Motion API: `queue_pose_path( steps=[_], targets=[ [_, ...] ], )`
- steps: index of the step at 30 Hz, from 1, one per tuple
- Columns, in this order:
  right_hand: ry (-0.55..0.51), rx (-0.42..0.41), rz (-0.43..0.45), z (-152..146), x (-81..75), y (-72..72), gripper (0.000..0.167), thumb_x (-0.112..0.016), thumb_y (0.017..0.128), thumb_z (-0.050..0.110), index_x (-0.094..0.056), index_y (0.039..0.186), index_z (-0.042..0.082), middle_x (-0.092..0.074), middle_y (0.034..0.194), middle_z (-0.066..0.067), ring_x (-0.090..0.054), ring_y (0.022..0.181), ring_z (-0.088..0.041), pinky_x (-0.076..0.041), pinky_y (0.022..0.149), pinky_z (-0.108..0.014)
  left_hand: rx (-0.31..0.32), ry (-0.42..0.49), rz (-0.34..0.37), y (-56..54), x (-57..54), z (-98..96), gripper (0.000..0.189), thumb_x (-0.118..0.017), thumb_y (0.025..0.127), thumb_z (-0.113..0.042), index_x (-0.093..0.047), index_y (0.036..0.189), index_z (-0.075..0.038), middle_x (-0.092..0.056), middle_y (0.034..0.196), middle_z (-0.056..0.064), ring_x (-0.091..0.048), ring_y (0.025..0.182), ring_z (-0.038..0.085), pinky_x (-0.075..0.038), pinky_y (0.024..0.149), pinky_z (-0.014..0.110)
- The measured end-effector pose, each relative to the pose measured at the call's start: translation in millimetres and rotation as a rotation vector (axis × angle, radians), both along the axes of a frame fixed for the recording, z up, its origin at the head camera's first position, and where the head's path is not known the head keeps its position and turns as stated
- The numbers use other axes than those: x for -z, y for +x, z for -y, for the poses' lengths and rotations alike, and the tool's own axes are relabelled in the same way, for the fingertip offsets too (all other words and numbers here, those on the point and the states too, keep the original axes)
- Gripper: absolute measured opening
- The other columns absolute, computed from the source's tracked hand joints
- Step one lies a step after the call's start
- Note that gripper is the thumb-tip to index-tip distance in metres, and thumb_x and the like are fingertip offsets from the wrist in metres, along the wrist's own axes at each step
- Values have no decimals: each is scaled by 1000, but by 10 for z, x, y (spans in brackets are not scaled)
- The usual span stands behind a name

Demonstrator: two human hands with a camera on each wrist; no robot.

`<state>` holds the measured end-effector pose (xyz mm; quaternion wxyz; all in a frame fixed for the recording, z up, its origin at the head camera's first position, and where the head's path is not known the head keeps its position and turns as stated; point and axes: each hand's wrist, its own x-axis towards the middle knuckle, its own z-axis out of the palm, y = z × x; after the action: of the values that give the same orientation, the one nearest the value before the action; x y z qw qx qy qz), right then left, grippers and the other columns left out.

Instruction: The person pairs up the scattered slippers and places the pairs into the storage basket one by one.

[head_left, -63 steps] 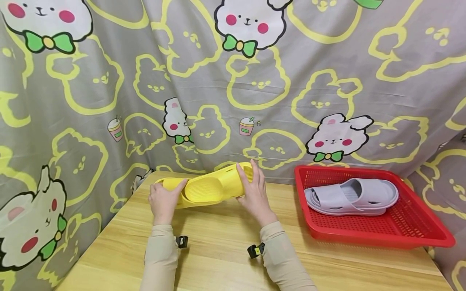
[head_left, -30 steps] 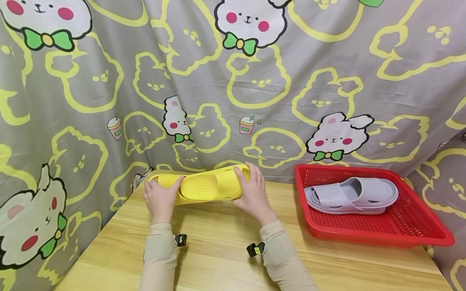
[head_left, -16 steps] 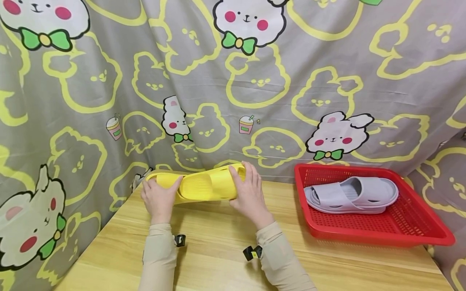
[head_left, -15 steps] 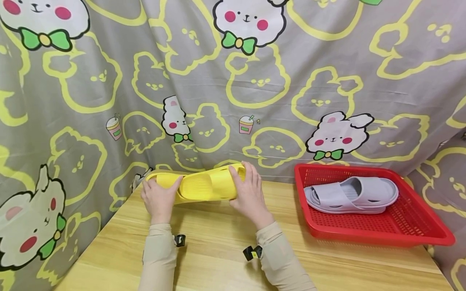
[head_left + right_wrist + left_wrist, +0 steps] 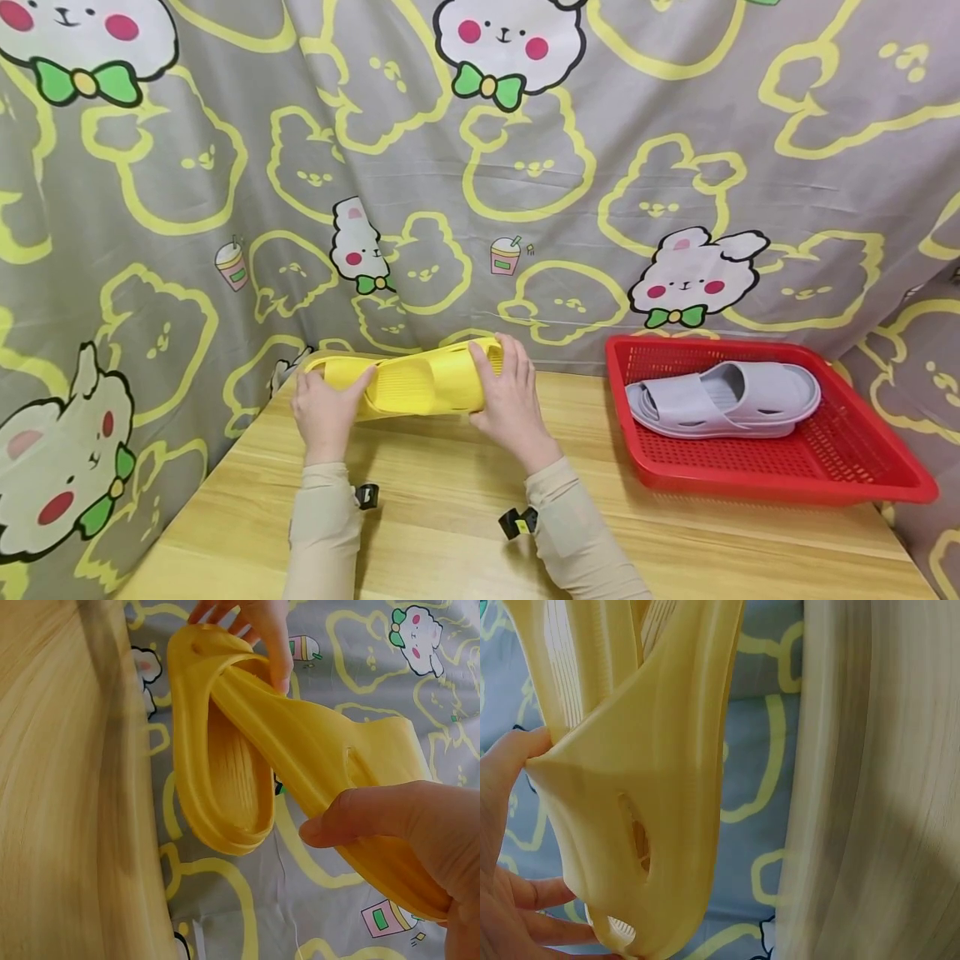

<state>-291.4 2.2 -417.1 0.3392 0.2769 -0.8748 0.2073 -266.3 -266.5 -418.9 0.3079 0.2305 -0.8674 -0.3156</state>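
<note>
Two yellow slippers are held end to end near the back of the table. One slipper (image 5: 191, 750) is gripped around its strap end by my left hand (image 5: 326, 412), thumb at the strap's edge. My right hand (image 5: 517, 404) holds the other slipper (image 5: 457, 379) by its toe end, thumb on the near side of the strap. In the right wrist view, this second slipper's heel end is tucked into the first one's foot opening. The left wrist view shows the vent slots on the first slipper's strap (image 5: 660, 772). Some fingers are hidden behind the slippers.
A red plastic basket (image 5: 750, 487) with perforated walls stands on the right of the wooden table (image 5: 442, 525). In it lies a pair of grey slippers (image 5: 772, 396), one nested in the other. A grey patterned curtain (image 5: 420, 125) hangs behind and beside the table.
Compared with about two seconds ago, both hands and the yellow slippers have shifted a little left. The grip of both hands stays the same. Over the last half second almost nothing moves.
</note>
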Motion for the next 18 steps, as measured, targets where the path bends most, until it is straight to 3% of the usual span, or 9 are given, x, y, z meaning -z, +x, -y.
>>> queue_pose_path(
  steps=[6,13,18],
  targets=[
    [-5,-3,-13,4,19,-10,114,-95,44,22,-39,143,18,-27,147,-23,-25,136,-42,-33,105,-53,34,2,7,-3,-12,-38,98,-74,72,-65,-50,128,12,-40,144,34,-41,124,56,-31,109,60],
    [-11,-5,23,20,54,-21,114,-96,45,21,-38,143,19,-26,147,-21,-23,137,-41,-30,108,-54,68,25,40,-4,-14,-51,95,-74,73,-64,-51,128,11,-49,134,28,-47,116,53,-37,102,59],
    [-26,5,34,25,76,-36,115,-96,45,20,-37,144,19,-27,147,-23,-23,137,-41,-33,106,-55,78,29,30,-11,-20,-72,94,-74,73,-63,-51,127,10,-46,140,29,-46,116,54,-37,102,60]
  ],
)
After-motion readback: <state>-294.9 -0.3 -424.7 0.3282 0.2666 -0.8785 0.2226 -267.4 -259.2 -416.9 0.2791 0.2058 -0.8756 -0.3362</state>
